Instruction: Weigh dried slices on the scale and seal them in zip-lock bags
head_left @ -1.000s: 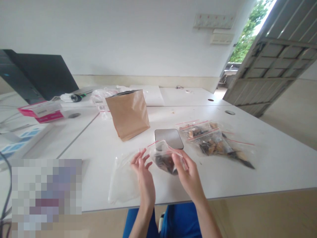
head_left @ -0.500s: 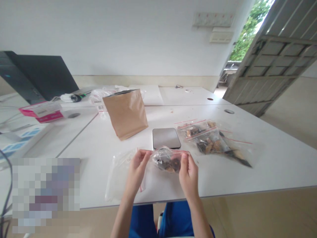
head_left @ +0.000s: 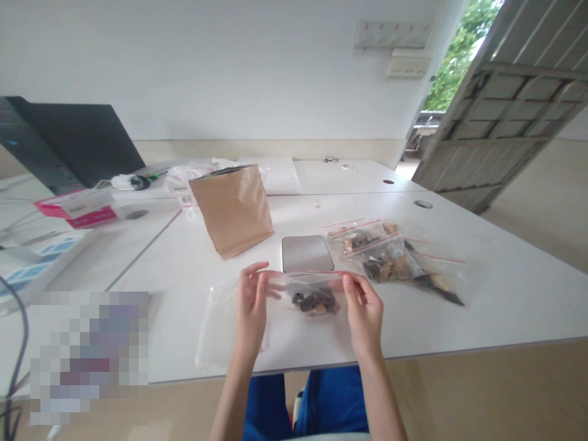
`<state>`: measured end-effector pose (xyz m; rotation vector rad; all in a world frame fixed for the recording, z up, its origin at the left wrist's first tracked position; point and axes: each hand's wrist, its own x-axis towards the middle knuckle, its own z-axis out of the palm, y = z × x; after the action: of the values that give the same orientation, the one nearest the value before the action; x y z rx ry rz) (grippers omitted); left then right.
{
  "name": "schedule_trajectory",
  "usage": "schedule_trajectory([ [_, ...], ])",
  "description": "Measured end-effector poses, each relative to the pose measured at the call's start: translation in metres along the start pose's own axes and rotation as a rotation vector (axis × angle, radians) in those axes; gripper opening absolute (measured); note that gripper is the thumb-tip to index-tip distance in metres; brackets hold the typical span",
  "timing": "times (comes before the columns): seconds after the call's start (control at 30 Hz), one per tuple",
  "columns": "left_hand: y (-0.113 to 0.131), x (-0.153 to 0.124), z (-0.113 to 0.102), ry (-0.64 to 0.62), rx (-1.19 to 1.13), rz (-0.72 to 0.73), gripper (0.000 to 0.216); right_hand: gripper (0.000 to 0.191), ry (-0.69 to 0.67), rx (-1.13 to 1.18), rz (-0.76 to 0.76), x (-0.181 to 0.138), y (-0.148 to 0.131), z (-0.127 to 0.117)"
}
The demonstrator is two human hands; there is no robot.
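Single view from the head of the person, placed high at near edge of the table (head_left: pixel 427 327), facing forward and down, hands (head_left: pixel 366 315) quite close, wall (head_left: pixel 239 73) behind far edge more distant

Zip bag (head_left: pixel 316 299) now straight across top

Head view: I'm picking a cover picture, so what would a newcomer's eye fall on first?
Probably the clear zip bag of dark and tan pieces, front and centre, with the right hand pinching its top corner and the left hand at the other end. Next, perhaps, the brown paper bag standing beyond the left hand, then the filled bags heaped to the right.
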<state>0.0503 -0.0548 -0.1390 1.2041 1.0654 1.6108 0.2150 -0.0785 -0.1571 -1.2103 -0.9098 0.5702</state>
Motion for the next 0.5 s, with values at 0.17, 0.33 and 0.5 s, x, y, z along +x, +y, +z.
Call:
schedule_trajectory([
  [0.17, -0.015, -0.014, -0.004, -0.047, -0.12, -0.146, 0.036, 0.033, 0.211, 0.017, 0.038, -0.005, 0.001, 0.007],
  [0.33, -0.02, -0.023, 0.001, -0.063, 0.0, -0.1, 0.028, 0.032, 0.155, -0.223, -0.239, -0.01, -0.006, 0.006],
  [0.5, -0.018, -0.025, 0.004, 0.095, 0.091, -0.015, 0.027, 0.027, 0.106, -0.345, -0.379, -0.004, -0.008, 0.0],
])
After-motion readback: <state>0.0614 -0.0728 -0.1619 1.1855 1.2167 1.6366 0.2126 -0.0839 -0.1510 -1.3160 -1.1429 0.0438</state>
